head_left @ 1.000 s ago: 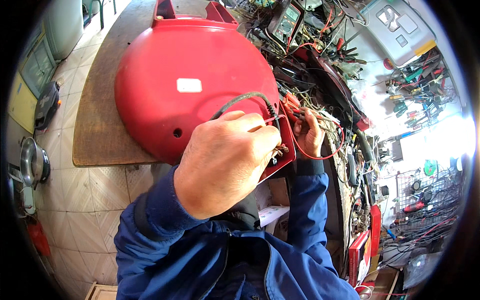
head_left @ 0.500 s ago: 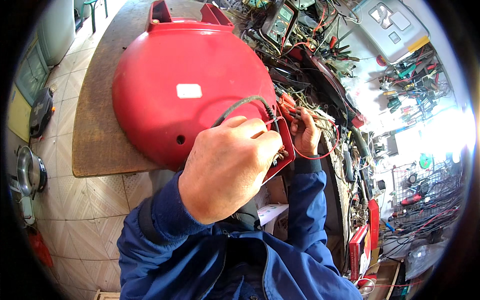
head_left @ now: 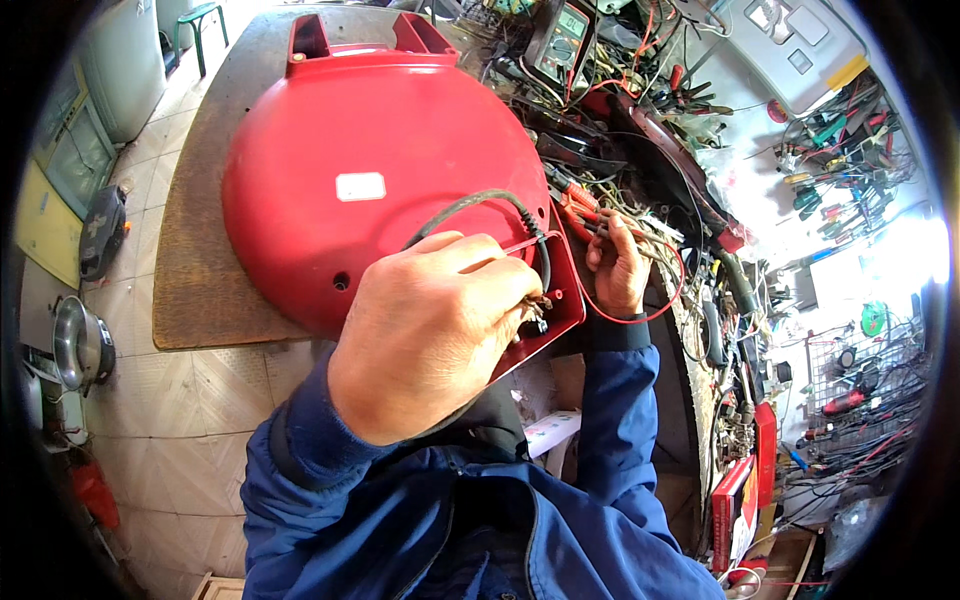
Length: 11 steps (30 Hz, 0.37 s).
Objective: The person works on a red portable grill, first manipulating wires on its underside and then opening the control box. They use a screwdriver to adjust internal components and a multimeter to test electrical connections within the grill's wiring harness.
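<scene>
A large round red housing (head_left: 390, 130) lies on the wooden table, with hollow red feet at its far and near ends. Over its near right side, my left hand (head_left: 430, 325) is closed, its fingertips at a bunch of wire ends (head_left: 538, 308) beside the near foot. A thick grey cable (head_left: 475, 203) arches from behind this hand down into that foot. To the right of the foot, my right hand (head_left: 618, 265) pinches a slim dark tool (head_left: 603, 230), whose kind I cannot make out. A thin red wire (head_left: 655, 318) loops around this hand. Red-handled pliers (head_left: 578, 208) lie just beyond it.
The wooden table (head_left: 190, 270) has a rounded left edge. A multimeter (head_left: 560, 40) stands at the far right among tangled cables. Hand tools (head_left: 835, 150) and a grey case (head_left: 790, 50) lie further right. A metal bowl (head_left: 80, 345) is at the far left, above tiled floor.
The view has shifted slightly. My left hand has moved a little back and left from the foot, so more wire ends show. My right hand keeps its pinch.
</scene>
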{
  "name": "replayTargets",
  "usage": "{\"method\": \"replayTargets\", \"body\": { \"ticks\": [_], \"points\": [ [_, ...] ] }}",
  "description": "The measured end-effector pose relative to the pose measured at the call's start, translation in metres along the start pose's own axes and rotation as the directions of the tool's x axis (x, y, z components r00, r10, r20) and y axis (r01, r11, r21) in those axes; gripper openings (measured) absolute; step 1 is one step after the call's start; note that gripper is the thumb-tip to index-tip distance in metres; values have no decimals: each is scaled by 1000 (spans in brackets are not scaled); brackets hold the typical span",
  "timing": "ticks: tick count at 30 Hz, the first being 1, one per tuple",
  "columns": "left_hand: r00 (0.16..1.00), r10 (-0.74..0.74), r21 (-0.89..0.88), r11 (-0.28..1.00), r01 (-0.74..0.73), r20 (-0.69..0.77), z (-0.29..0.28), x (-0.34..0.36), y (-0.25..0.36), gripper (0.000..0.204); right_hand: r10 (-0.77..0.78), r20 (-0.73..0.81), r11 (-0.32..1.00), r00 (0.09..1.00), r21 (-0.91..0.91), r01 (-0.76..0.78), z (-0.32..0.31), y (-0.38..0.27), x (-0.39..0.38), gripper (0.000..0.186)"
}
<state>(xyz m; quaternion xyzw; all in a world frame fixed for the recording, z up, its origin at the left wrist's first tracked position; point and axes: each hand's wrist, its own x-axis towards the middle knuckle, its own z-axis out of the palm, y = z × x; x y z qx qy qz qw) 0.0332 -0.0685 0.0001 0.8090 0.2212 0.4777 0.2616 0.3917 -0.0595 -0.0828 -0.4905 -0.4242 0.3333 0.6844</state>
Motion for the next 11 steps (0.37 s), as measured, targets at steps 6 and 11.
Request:
{"method": "replayTargets", "body": {
  "ticks": [6, 11],
  "points": [
    [999, -34, -19, 999, 34, 7, 3, 2, 3, 22, -18, 22, 998, 1000, 61, 16, 0, 0, -1, 29],
    [997, -79, 19, 997, 79, 18, 4, 3, 7, 20, -31, 33, 994, 999, 107, 27, 5, -2, -4, 27]
  ]
}}
